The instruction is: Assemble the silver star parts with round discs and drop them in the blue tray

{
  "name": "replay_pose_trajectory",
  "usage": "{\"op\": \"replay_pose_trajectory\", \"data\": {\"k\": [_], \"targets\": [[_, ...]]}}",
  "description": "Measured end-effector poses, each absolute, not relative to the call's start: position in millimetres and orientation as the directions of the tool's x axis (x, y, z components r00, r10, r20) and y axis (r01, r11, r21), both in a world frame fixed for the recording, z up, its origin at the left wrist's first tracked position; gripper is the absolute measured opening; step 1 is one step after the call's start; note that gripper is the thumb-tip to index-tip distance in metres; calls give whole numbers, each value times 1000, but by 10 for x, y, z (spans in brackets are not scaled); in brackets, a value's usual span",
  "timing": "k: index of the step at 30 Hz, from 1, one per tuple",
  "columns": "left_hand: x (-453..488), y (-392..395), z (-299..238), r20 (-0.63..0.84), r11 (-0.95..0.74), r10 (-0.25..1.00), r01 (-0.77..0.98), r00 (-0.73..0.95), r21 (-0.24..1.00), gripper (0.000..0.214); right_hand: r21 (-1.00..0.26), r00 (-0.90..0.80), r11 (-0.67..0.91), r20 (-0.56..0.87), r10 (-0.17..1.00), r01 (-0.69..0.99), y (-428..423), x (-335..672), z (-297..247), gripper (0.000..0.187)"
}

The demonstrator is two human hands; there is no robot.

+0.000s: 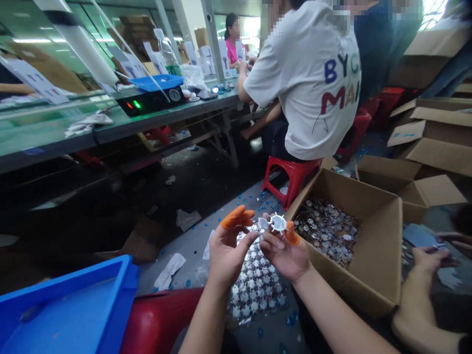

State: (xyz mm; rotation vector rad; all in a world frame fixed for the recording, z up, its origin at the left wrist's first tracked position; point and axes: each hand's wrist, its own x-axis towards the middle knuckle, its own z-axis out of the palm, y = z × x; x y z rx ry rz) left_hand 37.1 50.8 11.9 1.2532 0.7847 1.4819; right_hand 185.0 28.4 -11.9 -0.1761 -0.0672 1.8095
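Observation:
My right hand (285, 250) pinches a small white spoked plastic wheel part (277, 223) between its fingers, an orange finger cot on the thumb. My left hand (228, 250) is just left of it, fingers curled, with orange cots on thumb and forefinger pinched close together; what they hold, if anything, I cannot make out. Below both hands lies a clear bag (254, 285) full of the same white parts.
An open cardboard box (372, 246) of small parts stands to the right. A blue bin (70, 309) is at lower left, with something red (162, 314) beside it. A co-worker's hand (427, 260) works at far right. A person in a white shirt (313, 78) sits on a red stool (291, 174) at the bench (110, 128).

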Motion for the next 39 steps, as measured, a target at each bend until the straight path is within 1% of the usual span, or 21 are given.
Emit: {"op": "replay_pose_trajectory", "data": {"k": [4,14,20,23,26,29,33,36,39], "targets": [[381,518,123,319,-297,947,-272,39,915,56,-177,-242,-259,-111,964,-950,264,1804,-123,48],[379,524,105,327,-305,944,-281,35,910,52,-242,-242,-268,-134,961,-932,261,1789,-119,44],[412,522,125,317,-286,947,-306,55,908,49,-345,-224,-252,-119,967,-904,261,1793,-127,39],[409,528,129,316,-287,947,-285,58,914,49,-391,-223,-250,-115,968,-886,269,1809,-115,37],[367,532,134,347,-327,936,-210,65,921,49,-489,-190,-220,-111,976,-844,290,1848,-98,37],[280,524,152,413,-408,905,-64,104,911,51,-599,-151,-184,-106,983,-779,323,1909,-92,40],[144,501,207,503,-542,834,162,226,825,53,-736,-158,-203,-132,979,-646,345,1989,-95,38],[82,491,253,531,-603,791,243,304,760,53,-786,-196,-240,-153,969,-570,336,2032,-93,37],[70,494,265,529,-630,766,260,365,732,52,-806,-206,-255,-168,964,-535,326,2052,-92,36]]}}
